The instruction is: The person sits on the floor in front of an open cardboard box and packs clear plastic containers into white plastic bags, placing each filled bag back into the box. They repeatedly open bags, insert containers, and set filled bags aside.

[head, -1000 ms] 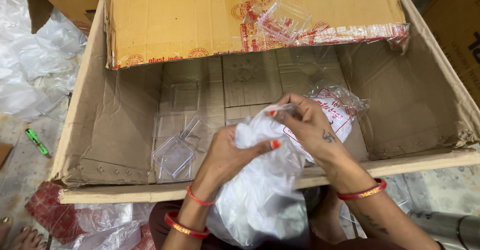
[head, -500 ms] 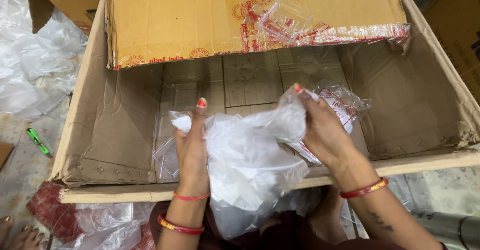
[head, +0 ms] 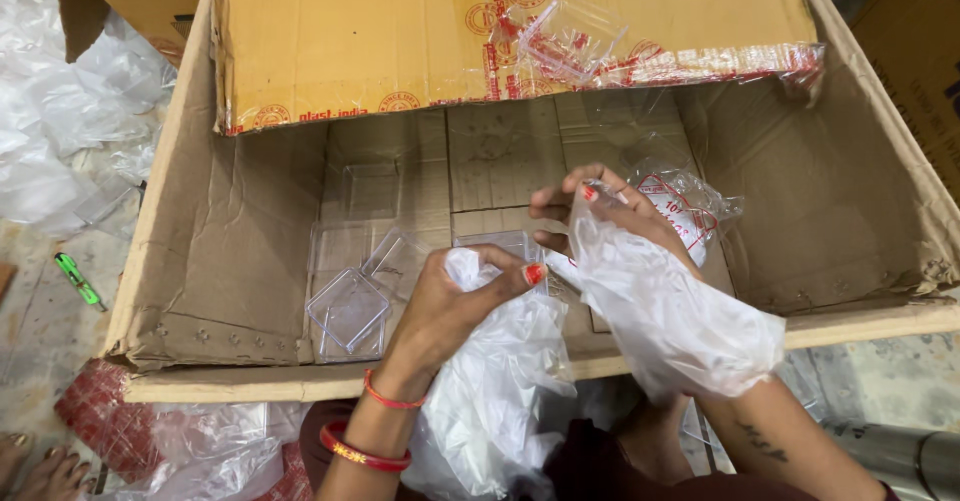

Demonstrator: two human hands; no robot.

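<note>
The clear plastic bag (head: 520,381) hangs over the near edge of the cardboard box (head: 200,261), stretched between both hands above the person's lap. The left hand (head: 450,306) pinches one side of the bag's mouth, fingers (head: 525,273) closed tight on the film, wrist bent down with red bangles showing. The right hand (head: 610,216) is draped by the other side of the bag, its fingers curled and gripping the film from within. To open the mouth well, the two grips would best pull evenly apart without tearing the thin film. Inside the box lie small clear containers (head: 350,311) and a printed packet (head: 690,211); a clear tray (head: 570,36) rests on the folded flap (head: 350,31).
</note>
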